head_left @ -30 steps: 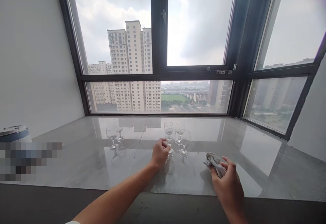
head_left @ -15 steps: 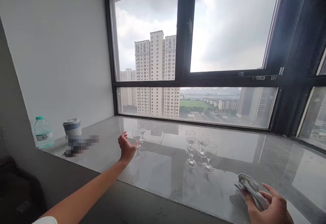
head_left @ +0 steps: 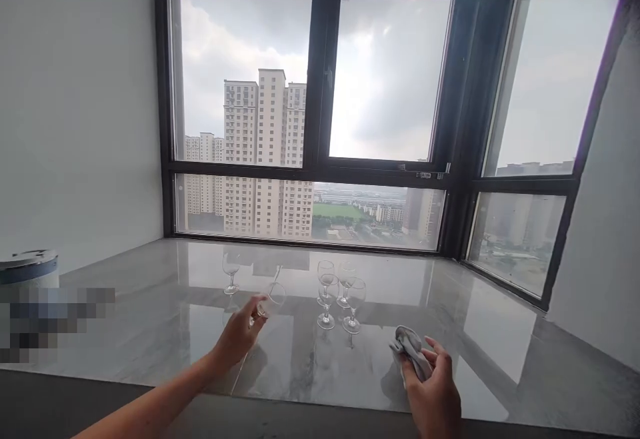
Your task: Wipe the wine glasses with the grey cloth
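Note:
A clear stemmed glass (head_left: 274,299) is pinched in my left hand (head_left: 241,329), tilted with its bowl to the right, above the glossy sill (head_left: 290,366). My right hand (head_left: 433,379) grips a crumpled grey cloth (head_left: 411,346) near the sill's front edge. Between the hands, farther back, several upright glasses stand in a close group, among them a front one (head_left: 352,299) and its neighbour (head_left: 327,292). Another glass (head_left: 231,271) stands alone behind my left hand. My fingers partly hide the held glass's foot.
A white bucket with a blue band (head_left: 35,269) stands at the far left, beside a pixelated patch. The dark window frame (head_left: 310,171) borders the back of the sill, and a grey wall (head_left: 595,279) rises on the right.
My left hand has taken hold of one of the two glasses on the left and brought it off the surface, nearer. The view has turned right; the cloth stays in my right hand.

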`<action>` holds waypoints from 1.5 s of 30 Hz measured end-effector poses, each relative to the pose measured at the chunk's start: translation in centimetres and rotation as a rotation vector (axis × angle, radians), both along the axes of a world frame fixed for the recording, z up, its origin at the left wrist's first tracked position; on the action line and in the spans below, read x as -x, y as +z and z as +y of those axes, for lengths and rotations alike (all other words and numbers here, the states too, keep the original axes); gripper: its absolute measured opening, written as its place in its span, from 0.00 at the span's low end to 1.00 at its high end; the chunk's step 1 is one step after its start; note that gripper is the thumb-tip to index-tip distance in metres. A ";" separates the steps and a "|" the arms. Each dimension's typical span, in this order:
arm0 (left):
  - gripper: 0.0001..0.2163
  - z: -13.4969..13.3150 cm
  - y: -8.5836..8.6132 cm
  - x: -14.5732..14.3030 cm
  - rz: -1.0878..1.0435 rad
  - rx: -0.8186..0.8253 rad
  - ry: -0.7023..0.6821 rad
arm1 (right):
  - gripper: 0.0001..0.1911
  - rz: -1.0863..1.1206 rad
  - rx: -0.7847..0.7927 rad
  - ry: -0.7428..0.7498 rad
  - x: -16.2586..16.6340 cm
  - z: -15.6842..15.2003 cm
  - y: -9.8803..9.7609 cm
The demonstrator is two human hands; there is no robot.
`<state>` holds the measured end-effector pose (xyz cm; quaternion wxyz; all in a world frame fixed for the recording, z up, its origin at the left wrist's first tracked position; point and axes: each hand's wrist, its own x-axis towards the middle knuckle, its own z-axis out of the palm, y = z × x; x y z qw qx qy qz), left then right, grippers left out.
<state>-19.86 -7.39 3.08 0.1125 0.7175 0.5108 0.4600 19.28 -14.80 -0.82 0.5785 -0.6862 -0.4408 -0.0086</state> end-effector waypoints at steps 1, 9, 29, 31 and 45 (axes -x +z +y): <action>0.15 -0.7 0.2 -1.5 0.110 -0.042 -0.079 | 0.39 0.004 -0.011 0.008 0.3 -0.1 0.1; 0.16 -0.8 0.2 -12.4 0.469 -0.395 -0.437 | 0.39 0.077 -0.056 0.059 1.8 -1.5 3.0; 0.17 -0.8 -0.9 -14.0 0.359 -0.194 -0.311 | 0.25 0.169 -0.105 0.464 5.6 -2.6 4.9; 0.17 -0.7 -1.0 -13.9 0.367 -0.210 -0.317 | 0.26 0.148 -0.093 0.423 5.1 -2.4 4.6; 0.17 -0.7 -0.9 -14.2 0.372 -0.232 -0.352 | 0.29 0.019 -0.099 0.249 4.6 -1.9 4.2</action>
